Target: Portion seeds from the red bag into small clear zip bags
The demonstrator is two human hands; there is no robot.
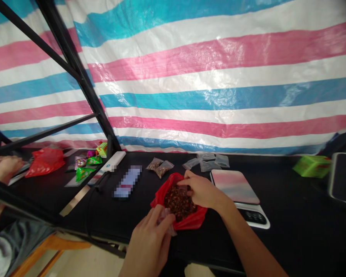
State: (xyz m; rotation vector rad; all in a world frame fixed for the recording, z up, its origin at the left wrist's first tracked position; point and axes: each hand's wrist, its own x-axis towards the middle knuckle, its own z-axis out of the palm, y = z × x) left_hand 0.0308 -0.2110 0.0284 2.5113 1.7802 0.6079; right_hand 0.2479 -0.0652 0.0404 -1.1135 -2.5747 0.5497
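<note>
A red plastic bag (200, 221) lies open on the black table, filled with loose brown dried bits (180, 204). At its near left edge my left hand (151, 234) is closed on a small clear plastic bag (170, 230), pinched between thumb and fingers. My right hand (202, 188) reaches in over the bits from the right, its fingers curled together; what they grip, if anything, is not clear. Behind the red bag lie two filled zip bags (163, 168), and several flat clear zip bags (209, 163) are to their right.
A scale (235, 186) with a pinkish top overlaps a white phone (252, 216). Left are a lit phone (128, 181), a white power strip (114, 159) and a black frame post (83, 82). Beyond it, another person's hands (2, 169) work near a red bag (47, 161). A green box (311, 166) stands right.
</note>
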